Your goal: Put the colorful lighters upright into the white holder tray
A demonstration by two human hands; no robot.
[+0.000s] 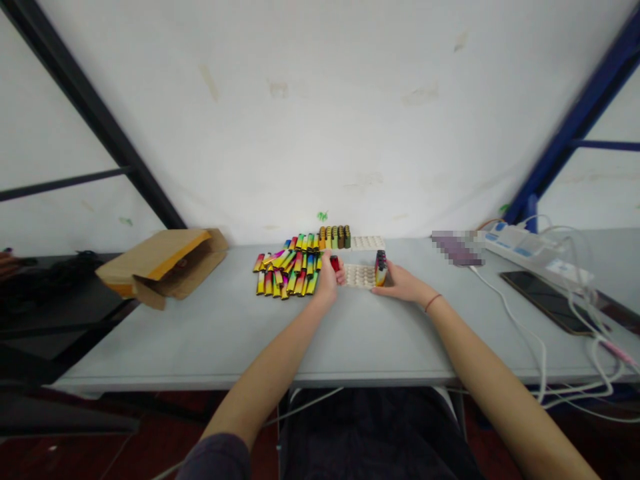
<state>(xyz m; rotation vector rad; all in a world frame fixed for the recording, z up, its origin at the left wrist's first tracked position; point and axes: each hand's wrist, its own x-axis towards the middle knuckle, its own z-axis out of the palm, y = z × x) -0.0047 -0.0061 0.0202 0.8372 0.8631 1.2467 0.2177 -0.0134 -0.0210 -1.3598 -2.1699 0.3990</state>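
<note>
My left hand point(327, 279) is closed around a dark red lighter point(335, 264), just left of the near white pitted tray point(357, 275). At that tray's right end stands an upright row of shiny lighters point(381, 270) with dark tops. My right hand point(403, 285) curves round this end, thumb along the tray's front edge and fingers beside the row; some fingertips are hidden. A heap of metallic, multicoloured lighters point(290, 267) lies left of my left hand. Behind, a second white tray point(367, 243) holds several upright rows of lighters point(335, 237) in its left part.
An open cardboard box point(165, 263) lies at the left of the grey table point(400, 347). On the right are a blurred-out purple phone point(457, 248), a dark phone point(545, 301), a white power strip point(537, 257) and tangled white cables point(543, 360). A white wall point(320, 120) stands behind.
</note>
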